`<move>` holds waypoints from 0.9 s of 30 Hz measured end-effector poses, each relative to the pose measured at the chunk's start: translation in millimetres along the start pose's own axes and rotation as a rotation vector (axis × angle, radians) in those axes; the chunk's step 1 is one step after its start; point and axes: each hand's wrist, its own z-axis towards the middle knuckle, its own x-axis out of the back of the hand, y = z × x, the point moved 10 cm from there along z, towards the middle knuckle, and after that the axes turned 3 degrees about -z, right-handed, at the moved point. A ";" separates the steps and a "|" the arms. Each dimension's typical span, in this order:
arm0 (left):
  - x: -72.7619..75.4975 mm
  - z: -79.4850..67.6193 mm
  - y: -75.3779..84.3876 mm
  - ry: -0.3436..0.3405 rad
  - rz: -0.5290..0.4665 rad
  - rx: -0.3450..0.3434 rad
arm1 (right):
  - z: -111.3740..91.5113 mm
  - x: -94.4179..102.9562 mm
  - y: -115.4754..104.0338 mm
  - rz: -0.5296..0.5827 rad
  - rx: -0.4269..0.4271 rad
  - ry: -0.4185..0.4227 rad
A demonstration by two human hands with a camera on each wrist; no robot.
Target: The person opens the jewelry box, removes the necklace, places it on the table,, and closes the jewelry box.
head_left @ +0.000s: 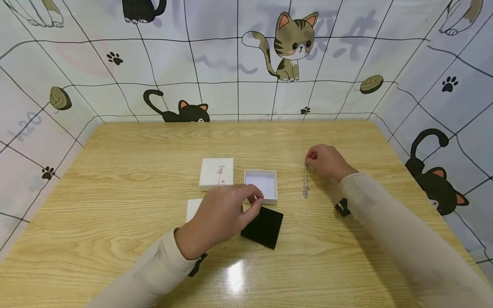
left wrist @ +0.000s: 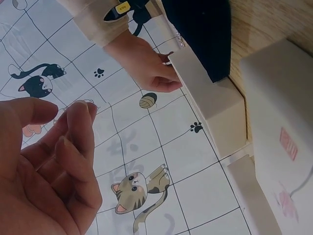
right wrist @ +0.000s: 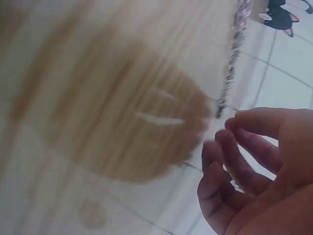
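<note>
My right hand (head_left: 327, 161) pinches the top of a thin, silvery jewelry chain (head_left: 306, 188) between thumb and fingertips. The chain dangles over the right part of the table; in the right wrist view the glittering strand (right wrist: 229, 81) meets the fingertips. Loosely curled, my left hand (head_left: 223, 214) hovers over the middle with a gap between thumb and forefinger and nothing held. Beneath and beside it lies a square black pad (head_left: 265, 229). An open white box (head_left: 265, 184) sits just beyond, its inside bare.
A white box piece with a pink flower print (head_left: 216, 173) stands left of the open box. Another white piece (head_left: 192, 208) is partly hidden by the left hand. The wooden table (head_left: 127, 171) meets cat-patterned cloth (head_left: 231, 64) at the back and sides.
</note>
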 end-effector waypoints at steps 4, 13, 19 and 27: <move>-0.8 1.4 1.3 -0.009 -0.006 0.000 | -21.8 16.3 -20.8 0.034 0.061 0.112; 0.7 2.7 2.2 0.001 0.023 -0.010 | -88.4 15.7 -95.3 0.101 0.285 0.217; -0.8 2.1 0.5 -0.009 0.052 -0.006 | -116.0 -8.6 -126.3 0.095 0.374 0.162; -25.0 -4.7 -10.6 -0.180 0.113 0.053 | -134.4 -50.2 -140.9 -0.029 0.456 0.005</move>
